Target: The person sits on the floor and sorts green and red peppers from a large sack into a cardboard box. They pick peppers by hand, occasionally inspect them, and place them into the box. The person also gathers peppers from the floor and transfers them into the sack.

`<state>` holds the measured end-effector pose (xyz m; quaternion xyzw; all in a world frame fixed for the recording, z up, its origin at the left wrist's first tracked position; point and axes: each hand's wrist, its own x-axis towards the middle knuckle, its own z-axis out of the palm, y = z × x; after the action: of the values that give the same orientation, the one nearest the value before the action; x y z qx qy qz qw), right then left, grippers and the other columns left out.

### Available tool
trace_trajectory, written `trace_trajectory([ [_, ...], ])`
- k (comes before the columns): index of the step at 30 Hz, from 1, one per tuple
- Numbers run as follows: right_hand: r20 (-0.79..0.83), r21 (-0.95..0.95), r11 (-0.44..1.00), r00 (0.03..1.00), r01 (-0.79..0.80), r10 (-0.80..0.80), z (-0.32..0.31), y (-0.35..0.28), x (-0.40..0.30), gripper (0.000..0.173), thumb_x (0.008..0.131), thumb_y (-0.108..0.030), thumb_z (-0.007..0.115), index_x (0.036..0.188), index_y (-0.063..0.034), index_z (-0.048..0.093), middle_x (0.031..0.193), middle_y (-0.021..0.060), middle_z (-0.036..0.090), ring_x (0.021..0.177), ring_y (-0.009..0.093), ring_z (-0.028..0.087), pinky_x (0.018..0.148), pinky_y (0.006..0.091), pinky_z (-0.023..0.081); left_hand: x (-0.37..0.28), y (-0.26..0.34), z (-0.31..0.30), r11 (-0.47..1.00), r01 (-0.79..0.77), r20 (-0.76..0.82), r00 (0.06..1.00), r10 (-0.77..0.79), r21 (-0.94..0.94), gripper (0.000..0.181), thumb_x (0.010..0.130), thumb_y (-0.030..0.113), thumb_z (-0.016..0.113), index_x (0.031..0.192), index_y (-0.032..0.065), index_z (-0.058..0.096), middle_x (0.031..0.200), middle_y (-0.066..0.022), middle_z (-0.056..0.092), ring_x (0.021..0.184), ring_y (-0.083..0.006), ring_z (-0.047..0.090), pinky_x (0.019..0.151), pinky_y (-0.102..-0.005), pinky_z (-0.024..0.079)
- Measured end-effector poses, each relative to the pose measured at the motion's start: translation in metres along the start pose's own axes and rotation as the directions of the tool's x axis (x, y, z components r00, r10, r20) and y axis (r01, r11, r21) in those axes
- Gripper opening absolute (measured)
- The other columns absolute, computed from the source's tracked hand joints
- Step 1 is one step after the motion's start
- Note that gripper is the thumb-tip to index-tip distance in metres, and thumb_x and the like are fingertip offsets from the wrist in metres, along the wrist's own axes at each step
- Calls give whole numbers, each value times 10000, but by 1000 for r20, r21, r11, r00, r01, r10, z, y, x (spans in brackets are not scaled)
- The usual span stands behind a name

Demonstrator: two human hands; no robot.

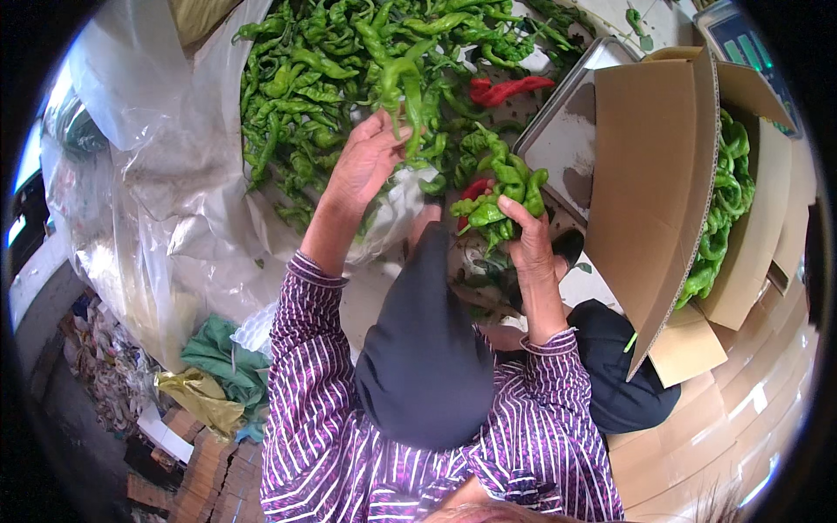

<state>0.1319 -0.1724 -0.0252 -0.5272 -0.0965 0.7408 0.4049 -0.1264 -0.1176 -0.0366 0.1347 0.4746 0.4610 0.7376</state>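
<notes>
Long, twisted green peppers [301, 98] lie heaped in front of me. My left hand [376, 153] is over the near part of the heap, its fingers closed around a green pepper [412, 91] that points away from me. To the right, my right hand [531, 238] grips a bunch of several green peppers [500, 173], with the thumb across them. A red pepper [476, 189] shows just behind that bunch; whether it is in the hand I cannot tell. Another red pepper [510, 90] lies farther off, at the right side of the heap.
On the right an open cardboard box [654, 163] holds green peppers [722, 202], beside a metal scale platform [562, 131] with a lit display [749, 49]. Clear plastic sheeting [183, 176] spreads at the left. Green cloth or sacking [225, 359] lies lower left, and flattened cardboard [693, 431] lower right.
</notes>
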Motion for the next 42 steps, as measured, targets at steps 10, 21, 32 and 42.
trace_trajectory([
  [10, 37, -208, 974, 996, 91, -85, -9, -30, -15, 466, 784, -178, 751, 1211, -33, 633, 1081, 39, 690, 972, 143, 630, 891, 294, 481, -29, -13, 68, 983, -111, 168, 982, 86, 146, 514, 912, 97, 609, 1379, -34, 440, 1286, -103, 561, 1192, -217, 530, 1050, -375, 386],
  [21, 181, -58, 906, 897, 418, -403, 1, -201, -213, 746, 769, -137, 808, 1399, 8, 436, 1219, 115, 614, 1040, 177, 628, 953, 323, 491, -102, 48, 256, 888, -355, 439, 875, 205, 292, 516, 855, 182, 717, 1279, -52, 540, 1129, -81, 643, 990, -146, 619, 885, -281, 496],
  [32, -181, -704, 611, 741, 361, -646, -145, -275, -250, 675, 799, -329, 781, 1314, 25, 526, 1177, 154, 646, 1092, 259, 631, 954, 367, 497, -52, 64, 399, 296, -834, 664, 550, 506, 465, 291, 892, 68, 630, 1159, -45, 623, 925, -17, 629, 788, -78, 539, 701, -234, 467],
  [42, 262, -829, 243, 733, 504, -628, -51, -159, -277, 359, 809, -5, 701, 1160, 14, 627, 1098, 120, 677, 980, 208, 662, 879, 327, 522, -51, -16, 145, 582, -318, 141, 934, 328, 749, 284, 894, 121, 635, 1139, -23, 647, 936, -77, 684, 830, -122, 642, 760, -263, 519],
])
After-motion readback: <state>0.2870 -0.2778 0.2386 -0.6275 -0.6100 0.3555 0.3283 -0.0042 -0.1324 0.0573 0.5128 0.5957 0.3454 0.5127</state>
